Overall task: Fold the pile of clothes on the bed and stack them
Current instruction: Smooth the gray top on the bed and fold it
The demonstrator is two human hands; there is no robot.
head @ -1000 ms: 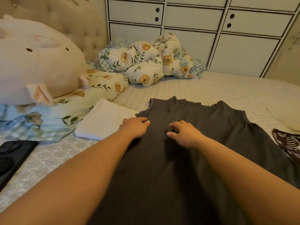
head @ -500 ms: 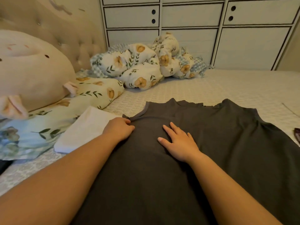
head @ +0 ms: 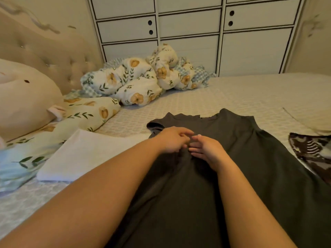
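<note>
- The bed [head: 232, 93], with a pale patterned cover, fills most of the view and carries everything else.
- A white cabinet [head: 188, 33] with drawers stands behind the bed at 12 o'clock.
- A dark grey shirt [head: 250, 167] lies spread flat on the bed from the centre down to 6 o'clock, its neckline toward 12 o'clock; one short sleeve curls up at its 10 o'clock corner.
- A big cream plush toy [head: 23, 102] sits at 9 o'clock against a tufted headboard [head: 53, 56].
- A bunched floral blanket [head: 141, 81] is heaped at 11 o'clock, well apart from the shirt.
- A floral pillow [head: 86, 113] lies under the plush toy, at 10 o'clock.
- A folded white cloth [head: 86, 154] lies just beside the shirt's left edge, at 9 o'clock from the hands.
- A brown patterned garment [head: 311, 154] lies at 3 o'clock, just beside the shirt's right edge.
- The left hand [head: 172, 140] rests on the shirt's upper chest, fingers loosely bent, holding nothing that can be seen.
- The right hand [head: 206, 151] lies on the shirt close beside it, fingers fairly straight and pointing toward 9 o'clock; the two hands' fingertips nearly meet.
</note>
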